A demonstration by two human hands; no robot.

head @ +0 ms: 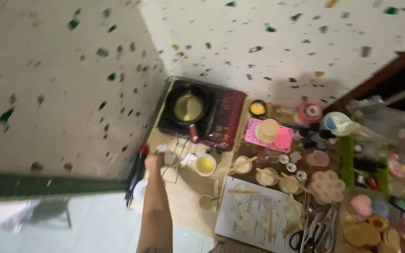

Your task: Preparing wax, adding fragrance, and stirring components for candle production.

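white crumpled tissue or cloth (165, 151) sits at the fingertips of the left hand (153, 161), which is stretched forward on a bare forearm rising from the bottom edge of view. motion blur hides the fingers; cannot tell whether they are apart, together or clamped on the tissue. right hand not seen.

just left of the hand, a black brush-like tool with a red tip (137, 174) lies at the left edge of the tan floor mat (183, 187). just right of the hand, a thin wire stand (176, 157), then a small white cup of yellow liquid (206, 164). nearer the viewer, a small round tin (206, 202).

beyond the hand, at the far left corner of the mat against the speckled wall (71, 84), a dark red single-burner cooktop (221, 117) carries a black pan with pale yellow contents (188, 107); the pan's red-ended handle points toward the hand.

right of the cooktop: a small dark pot with yellow contents (258, 108), and a pink mould tray (270, 133) with round tan discs on it. below these, several small cups with wooden stir sticks (263, 175), and a printed white sheet (254, 211) holding more sticks. scissors (312, 232) lie at the sheet's right edge. a flower-shaped pale piece (326, 186) lies well right, beside a green rack (348, 159).
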